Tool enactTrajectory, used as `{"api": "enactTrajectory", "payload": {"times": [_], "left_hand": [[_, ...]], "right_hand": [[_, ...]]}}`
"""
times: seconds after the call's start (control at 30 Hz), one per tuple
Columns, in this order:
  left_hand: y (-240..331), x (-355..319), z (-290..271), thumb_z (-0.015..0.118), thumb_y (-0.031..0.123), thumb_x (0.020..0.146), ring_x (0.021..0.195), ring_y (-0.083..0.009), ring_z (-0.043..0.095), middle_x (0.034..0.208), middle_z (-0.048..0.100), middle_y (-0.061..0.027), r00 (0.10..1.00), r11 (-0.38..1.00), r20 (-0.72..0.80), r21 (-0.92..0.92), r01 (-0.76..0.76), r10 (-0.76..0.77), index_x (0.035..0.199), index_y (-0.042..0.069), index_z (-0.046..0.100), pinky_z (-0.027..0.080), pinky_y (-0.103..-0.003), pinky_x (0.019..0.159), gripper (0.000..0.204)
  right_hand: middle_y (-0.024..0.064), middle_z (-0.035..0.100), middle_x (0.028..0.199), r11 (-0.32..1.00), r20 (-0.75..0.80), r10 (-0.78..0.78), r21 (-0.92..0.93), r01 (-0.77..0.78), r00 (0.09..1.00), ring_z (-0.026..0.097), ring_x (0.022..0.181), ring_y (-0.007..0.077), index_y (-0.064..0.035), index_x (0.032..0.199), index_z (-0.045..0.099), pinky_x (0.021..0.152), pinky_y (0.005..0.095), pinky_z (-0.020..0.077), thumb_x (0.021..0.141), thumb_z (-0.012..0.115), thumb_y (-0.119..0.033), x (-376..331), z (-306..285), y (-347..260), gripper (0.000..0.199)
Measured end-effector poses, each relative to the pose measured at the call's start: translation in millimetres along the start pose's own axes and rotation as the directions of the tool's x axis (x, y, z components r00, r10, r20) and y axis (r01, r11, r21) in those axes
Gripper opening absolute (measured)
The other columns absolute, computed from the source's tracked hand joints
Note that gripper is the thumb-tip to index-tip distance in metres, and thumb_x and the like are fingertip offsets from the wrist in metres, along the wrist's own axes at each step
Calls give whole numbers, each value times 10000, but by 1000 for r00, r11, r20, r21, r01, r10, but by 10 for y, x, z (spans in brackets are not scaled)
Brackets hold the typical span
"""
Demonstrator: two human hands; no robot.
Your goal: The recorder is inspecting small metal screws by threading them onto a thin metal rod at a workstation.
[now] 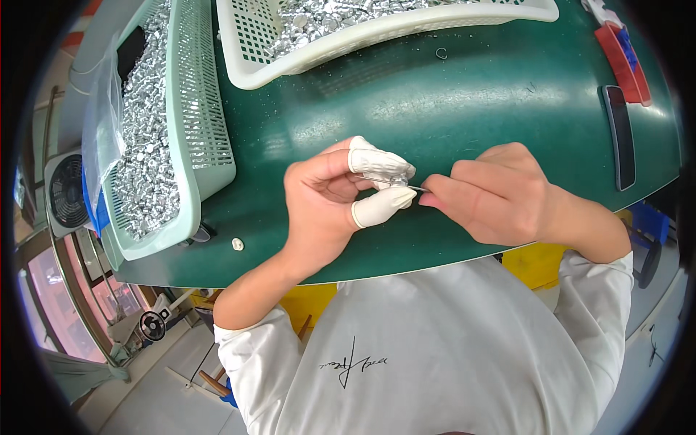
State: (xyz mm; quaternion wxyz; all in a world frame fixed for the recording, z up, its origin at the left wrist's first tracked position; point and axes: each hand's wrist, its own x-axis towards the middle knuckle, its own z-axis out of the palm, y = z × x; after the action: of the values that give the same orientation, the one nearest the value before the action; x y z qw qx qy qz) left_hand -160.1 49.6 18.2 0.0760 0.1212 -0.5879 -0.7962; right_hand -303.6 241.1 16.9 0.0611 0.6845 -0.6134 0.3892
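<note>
Shiny metal piece [398, 180] clamped by left hand [317, 199] in wrinkled finger cots [374, 209]; right hand [500, 192] pinches thin rod [418, 189].

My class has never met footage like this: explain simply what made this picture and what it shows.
There is no robot here, just a person's two hands. One wide fisheye camera on the person's head looks down, so edges bend toward the rim. Picture left is the person's left.

The left hand, with white finger covers on thumb and fingertips, pinches a small silvery piece. The right hand grips a thin rod reaching that piece; its far end is unclear.

On the green table stand a pale green basket and a white basket, both holding many silvery pieces. A dark flat device lies at the right.
</note>
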Motion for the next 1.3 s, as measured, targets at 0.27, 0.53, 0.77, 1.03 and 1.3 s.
{"api": "enactTrajectory", "payload": {"times": [0.27, 0.53, 0.77, 1.03, 1.3], "left_hand": [[-42, 49, -115, 767, -111, 788, 893, -199, 713, 981, 700, -113, 993, 990, 77, 104, -99, 91, 989, -62, 726, 620, -316, 750, 211], [6, 16, -93, 786, -107, 773, 873, -205, 720, 960, 682, -101, 997, 997, -41, -29, -69, 68, 992, -50, 725, 619, -310, 718, 234], [6, 15, -114, 784, -128, 755, 878, -231, 724, 959, 678, -107, 997, 997, -29, 8, -76, 76, 981, -42, 737, 628, -323, 719, 246], [5, 73, -216, 716, -131, 754, 806, -238, 705, 991, 677, -165, 979, 980, 51, 16, -201, 200, 962, -25, 696, 597, -334, 691, 235], [167, 71, -262, 686, -4, 816, 766, -187, 574, 931, 556, -78, 973, 973, 31, -44, -225, 227, 981, 57, 584, 507, -357, 685, 204]], "right_hand": [[43, 528, 642, 1000, 14, -3, -19, 3, 1000, 479, 436, 164, 39, 950, 711, 377, 297, 351, 724, 867, 23, -18, -26, 21, 275], [58, 566, 664, 1000, 35, 12, 8, -12, 999, 492, 442, 169, 47, 950, 713, 383, 294, 352, 731, 862, 32, -23, -57, 28, 265], [59, 564, 654, 1000, 13, 17, 18, -17, 1000, 490, 438, 163, 44, 930, 716, 384, 294, 348, 746, 856, 23, -31, -38, 26, 232], [98, 674, 662, 790, 191, 334, 477, -385, 923, 512, 438, 162, 32, 905, 759, 414, 259, 359, 856, 753, 41, 35, -183, -13, 50], [102, 747, 754, 791, 119, 281, 534, -300, 952, 574, 474, 147, 51, 956, 754, 433, 250, 407, 880, 746, 27, -47, -131, 75, 80]]}}
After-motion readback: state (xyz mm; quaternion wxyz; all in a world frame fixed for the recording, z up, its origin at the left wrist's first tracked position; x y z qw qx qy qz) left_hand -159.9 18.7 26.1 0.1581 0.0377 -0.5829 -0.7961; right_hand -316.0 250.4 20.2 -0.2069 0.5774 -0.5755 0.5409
